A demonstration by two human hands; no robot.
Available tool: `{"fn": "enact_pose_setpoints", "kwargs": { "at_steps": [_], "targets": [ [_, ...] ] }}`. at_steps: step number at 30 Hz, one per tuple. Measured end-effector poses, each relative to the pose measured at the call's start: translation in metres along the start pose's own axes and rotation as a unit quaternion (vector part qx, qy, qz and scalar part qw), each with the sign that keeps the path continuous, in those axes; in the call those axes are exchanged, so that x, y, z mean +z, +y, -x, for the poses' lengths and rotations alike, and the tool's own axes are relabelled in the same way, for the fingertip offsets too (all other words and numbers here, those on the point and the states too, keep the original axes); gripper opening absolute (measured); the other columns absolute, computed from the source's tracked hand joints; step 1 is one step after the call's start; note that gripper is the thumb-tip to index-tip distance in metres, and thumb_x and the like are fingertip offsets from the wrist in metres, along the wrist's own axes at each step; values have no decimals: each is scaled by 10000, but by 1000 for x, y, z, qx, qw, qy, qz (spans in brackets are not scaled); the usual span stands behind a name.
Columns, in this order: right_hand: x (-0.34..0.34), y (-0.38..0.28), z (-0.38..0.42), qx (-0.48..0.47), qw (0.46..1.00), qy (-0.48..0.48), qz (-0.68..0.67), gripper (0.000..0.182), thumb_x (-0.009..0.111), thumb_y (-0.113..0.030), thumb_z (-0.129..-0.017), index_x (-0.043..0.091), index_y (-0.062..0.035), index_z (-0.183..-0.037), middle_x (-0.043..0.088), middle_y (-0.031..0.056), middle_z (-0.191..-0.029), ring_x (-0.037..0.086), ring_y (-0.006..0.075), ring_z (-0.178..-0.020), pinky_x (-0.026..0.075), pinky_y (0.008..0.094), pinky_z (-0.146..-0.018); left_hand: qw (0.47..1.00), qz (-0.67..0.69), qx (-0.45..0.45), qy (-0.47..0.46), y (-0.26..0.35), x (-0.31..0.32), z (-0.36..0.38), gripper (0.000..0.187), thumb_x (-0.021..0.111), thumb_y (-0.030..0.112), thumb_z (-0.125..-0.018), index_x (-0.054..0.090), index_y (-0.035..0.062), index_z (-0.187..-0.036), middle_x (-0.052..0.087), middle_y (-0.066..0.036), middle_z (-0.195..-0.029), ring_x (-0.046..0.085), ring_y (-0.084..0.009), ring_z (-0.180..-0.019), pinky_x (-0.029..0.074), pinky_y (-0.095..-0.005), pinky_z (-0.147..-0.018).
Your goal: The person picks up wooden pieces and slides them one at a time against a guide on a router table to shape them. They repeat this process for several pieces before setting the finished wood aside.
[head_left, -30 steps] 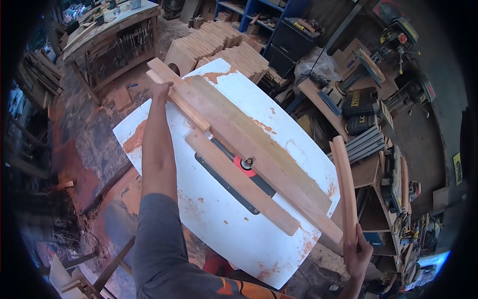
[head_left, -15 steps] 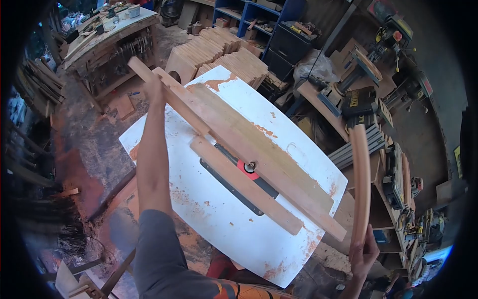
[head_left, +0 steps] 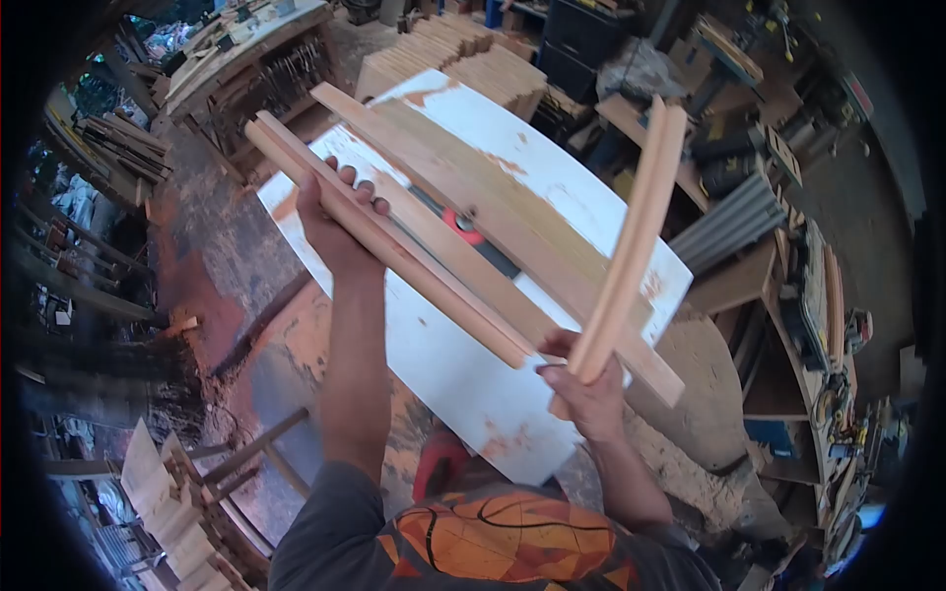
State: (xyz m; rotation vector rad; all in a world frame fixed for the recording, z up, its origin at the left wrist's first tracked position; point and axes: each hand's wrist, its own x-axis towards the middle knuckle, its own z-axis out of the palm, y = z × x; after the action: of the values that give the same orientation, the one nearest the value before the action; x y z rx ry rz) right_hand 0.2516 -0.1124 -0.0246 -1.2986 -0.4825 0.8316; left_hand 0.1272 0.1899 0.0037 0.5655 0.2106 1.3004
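Note:
My left hand [head_left: 340,231] is wrapped round a long moulded wood strip [head_left: 443,295], held slantwise over the near side of the white tabletop [head_left: 453,409]. In my right hand [head_left: 588,394] is the lower end of a second, slightly curved moulded strip [head_left: 636,231] that points up and away. My right fingertips are right by the near end of the left strip. Beyond the strips, a router bit [head_left: 469,211] stands in a red ring [head_left: 460,227] beside a long plank [head_left: 537,266] across the table. A flat wooden piece [head_left: 485,271] lies on the near side of the bit.
Stacked wooden panels [head_left: 448,59] stand behind the table. A workbench [head_left: 246,44] with tools is at the back left. Shelving [head_left: 778,384] and tool cases line the right side. Cut wood pieces [head_left: 172,512] are at the lower left, and sawdust covers the floor.
My left hand has come back from the table's far left end, bringing its strip nearer. My right hand has moved left from beside the table, so the two strips are now close together.

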Motion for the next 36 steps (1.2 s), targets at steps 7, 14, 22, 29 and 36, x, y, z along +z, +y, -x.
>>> {"fn": "enact_pose_setpoints", "kwargs": {
  "at_steps": [7,14,22,29,36],
  "targets": [
    [-133,-23,106,37,995,41,86,407,787,-19,-834,593,36,-1187,678,57,-825,591,56,-585,477,201,-497,988,-59,-57,129,-105,73,179,447,507,424,-991,473,78,-1273,607,-37,-931,632,-152,-801,575,-332,-586],
    [-217,-47,157,-49,990,114,68,418,803,-3,-815,613,77,-1179,672,57,-775,599,68,-590,476,198,-509,961,-222,-159,42,-150,75,279,646,594,291,-983,300,-70,-1431,596,-198,-1133,617,-282,-1070,560,-467,-843],
    [-291,-5,158,2,971,219,96,444,796,-19,-821,581,108,-1188,693,186,-1072,705,188,-806,580,279,-644,879,-373,-293,-52,-211,66,325,768,671,182,-960,184,-102,-1481,541,-224,-1264,623,-276,-1104,569,-338,-883],
    [-282,48,117,27,967,247,61,437,760,-7,-837,544,134,-1191,668,212,-1099,709,237,-843,623,347,-704,645,-739,-67,-183,-239,50,327,1069,772,435,-832,177,-159,-1491,295,-387,-1449,255,-497,-1392,224,-584,-1144],
    [-262,75,96,-49,955,241,166,349,751,-20,-862,536,53,-1126,654,137,-1005,653,170,-801,557,303,-683,544,-802,-88,-230,-259,35,322,1250,711,666,-779,158,-217,-1470,100,-456,-1539,31,-556,-1477,9,-668,-1166]
  ]
}}
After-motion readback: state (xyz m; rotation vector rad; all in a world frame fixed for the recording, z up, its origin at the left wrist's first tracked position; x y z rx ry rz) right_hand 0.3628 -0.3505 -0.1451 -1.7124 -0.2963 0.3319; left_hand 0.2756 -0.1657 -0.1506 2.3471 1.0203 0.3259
